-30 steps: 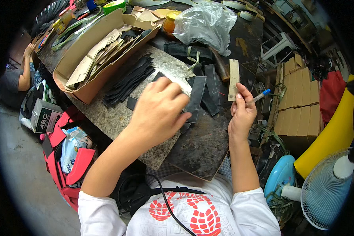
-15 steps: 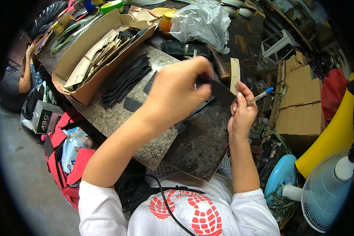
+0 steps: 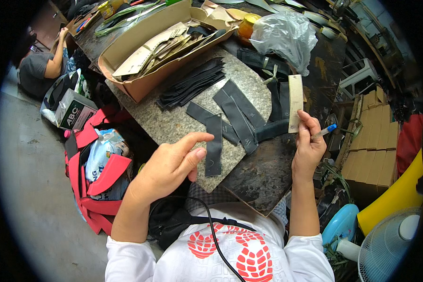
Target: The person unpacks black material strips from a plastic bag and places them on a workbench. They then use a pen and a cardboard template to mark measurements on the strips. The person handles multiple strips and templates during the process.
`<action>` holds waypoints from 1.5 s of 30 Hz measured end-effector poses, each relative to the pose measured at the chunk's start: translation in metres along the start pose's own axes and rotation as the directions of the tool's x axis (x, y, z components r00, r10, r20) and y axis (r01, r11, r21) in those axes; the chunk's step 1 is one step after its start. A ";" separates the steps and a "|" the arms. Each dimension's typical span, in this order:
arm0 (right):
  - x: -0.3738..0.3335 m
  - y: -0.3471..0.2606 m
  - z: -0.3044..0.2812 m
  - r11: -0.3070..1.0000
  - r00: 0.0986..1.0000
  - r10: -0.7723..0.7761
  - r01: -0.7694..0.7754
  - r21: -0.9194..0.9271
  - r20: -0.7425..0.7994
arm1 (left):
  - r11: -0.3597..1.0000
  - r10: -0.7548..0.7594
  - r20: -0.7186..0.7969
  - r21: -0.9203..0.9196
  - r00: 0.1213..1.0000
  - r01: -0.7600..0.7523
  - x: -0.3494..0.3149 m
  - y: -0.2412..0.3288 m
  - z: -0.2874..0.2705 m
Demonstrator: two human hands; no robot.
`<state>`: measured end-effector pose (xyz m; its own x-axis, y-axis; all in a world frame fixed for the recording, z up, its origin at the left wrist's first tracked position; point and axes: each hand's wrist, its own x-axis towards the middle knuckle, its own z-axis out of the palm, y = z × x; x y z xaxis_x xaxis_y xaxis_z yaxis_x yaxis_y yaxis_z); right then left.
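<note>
My left hand point(image 3: 171, 164) is open at the left edge of a black strip point(image 3: 214, 152), thumb and forefinger apart; I cannot tell whether it touches it. That strip lies on a speckled stone slab point(image 3: 174, 129), with more loose black strips point(image 3: 239, 113) around it, a few bearing pale marks. Between the fingers of my right hand point(image 3: 309, 148) are a narrow beige strip point(image 3: 295, 101), held upright, and a pen with a blue end point(image 3: 325, 131). Behind the beige strip, further black strips point(image 3: 278, 101) lie on the dark table. A fanned pile of black strips point(image 3: 192, 84) rests farther back.
An open cardboard box point(image 3: 127, 87) of beige pieces stands behind the pile. A crumpled plastic bag point(image 3: 286, 37) and an orange jar point(image 3: 247, 27) are at the back. A red bag point(image 3: 98, 174) sits at left, a fan point(image 3: 390, 249) at right. Another person point(image 3: 44, 66) is far left.
My left hand has moved left and down from beside my right hand, letting go of a black strip. The right hand keeps the beige strip and pen. The whole view has shifted.
</note>
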<state>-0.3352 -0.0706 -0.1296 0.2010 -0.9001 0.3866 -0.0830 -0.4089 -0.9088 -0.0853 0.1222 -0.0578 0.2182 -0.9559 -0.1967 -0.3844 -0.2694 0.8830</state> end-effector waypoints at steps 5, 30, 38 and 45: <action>-0.012 -0.033 0.013 0.999 0.978 -0.051 0.049 0.016 0.200 | 0.699 0.468 0.068 0.581 0.881 -0.416 0.017 -0.014 -0.012; 0.019 0.026 -0.015 0.917 0.935 0.272 -0.181 0.355 -0.226 | 0.458 0.563 0.084 0.797 0.822 -0.395 0.093 0.039 0.030; 0.020 0.027 -0.017 0.910 0.938 0.295 -0.217 0.352 -0.183 | 0.371 0.694 0.107 0.794 0.712 -0.482 0.178 0.064 0.084; 0.020 0.029 -0.019 0.912 0.936 0.301 -0.227 0.341 -0.182 | 0.237 0.770 0.225 0.768 0.597 -0.595 0.196 0.060 0.080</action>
<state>-0.3519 -0.1032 -0.1451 -0.0145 -0.9930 0.1169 0.2112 -0.1173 -0.9704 -0.1378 -0.0909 -0.0772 -0.3677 -0.8048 0.4659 -0.9098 0.4151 -0.0010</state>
